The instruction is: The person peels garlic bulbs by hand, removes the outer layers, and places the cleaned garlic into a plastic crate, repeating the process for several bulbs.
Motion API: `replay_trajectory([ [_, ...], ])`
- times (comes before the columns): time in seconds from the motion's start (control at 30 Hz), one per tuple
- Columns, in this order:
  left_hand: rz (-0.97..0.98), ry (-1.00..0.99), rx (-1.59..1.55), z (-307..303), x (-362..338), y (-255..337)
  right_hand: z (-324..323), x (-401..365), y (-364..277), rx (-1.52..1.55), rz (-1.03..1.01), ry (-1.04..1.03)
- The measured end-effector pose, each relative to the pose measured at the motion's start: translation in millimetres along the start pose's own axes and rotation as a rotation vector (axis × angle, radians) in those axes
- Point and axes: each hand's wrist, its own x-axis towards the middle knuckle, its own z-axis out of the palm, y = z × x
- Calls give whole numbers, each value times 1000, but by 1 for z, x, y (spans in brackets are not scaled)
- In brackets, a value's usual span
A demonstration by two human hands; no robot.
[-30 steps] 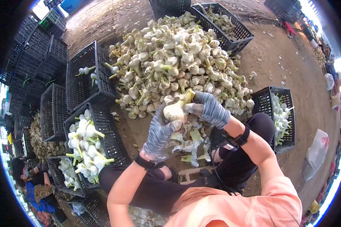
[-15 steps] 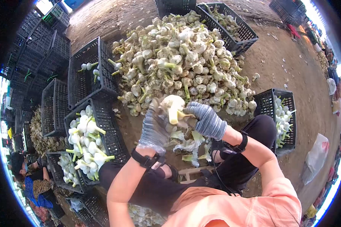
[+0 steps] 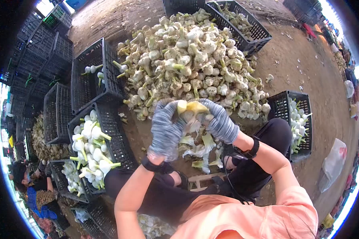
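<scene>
My left hand, in a grey striped glove, is closed around a garlic bulb with a cut stem. From the other side my right hand, gloved alike, pinches the bulb's yellowish outer skin. Both hands are held just in front of a large heap of unpeeled garlic. Loose peeled skins lie on the ground below them.
A black crate of clean white garlic stands at left, another crate at right. An emptier crate holds a few bulbs. A co-worker sits at lower left. A plastic bag lies at right.
The garlic has been turned, so its stem points up and away rather than down. My left hand has rolled inward around it, and my right hand has moved slightly closer.
</scene>
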Motion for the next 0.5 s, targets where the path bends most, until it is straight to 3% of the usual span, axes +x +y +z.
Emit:
replay_trajectory([
  [0.03, -4, 0, 0, -2, 1, 0, -2, 0, 3, 2, 3, -3],
  [0.1, -313, -143, -557, -11, 4, 1, -11, 5, 17, 61, 216, -142],
  [0.13, -293, -187, -590, -14, 5, -9, -13, 7, 31, 72, -80, -88],
  [0.17, -293, -190, -591, -18, 6, -5, -14, 8, 28, 71, -78, -85],
  [0.23, -388, -321, -861, -28, 6, 8, -15, 11, 18, 1174, 798, -43],
  [0.27, -310, -329, -783, -27, 8, 1, -12, 10, 24, 1207, 953, 6],
  [0.43, -475, -280, -1075, -19, -1, -15, 0, 9, 25, 1330, 1027, -60],
  [0.5, -631, -261, -1255, -15, -1, -21, -1, 6, 30, 1360, 1042, -132],
])
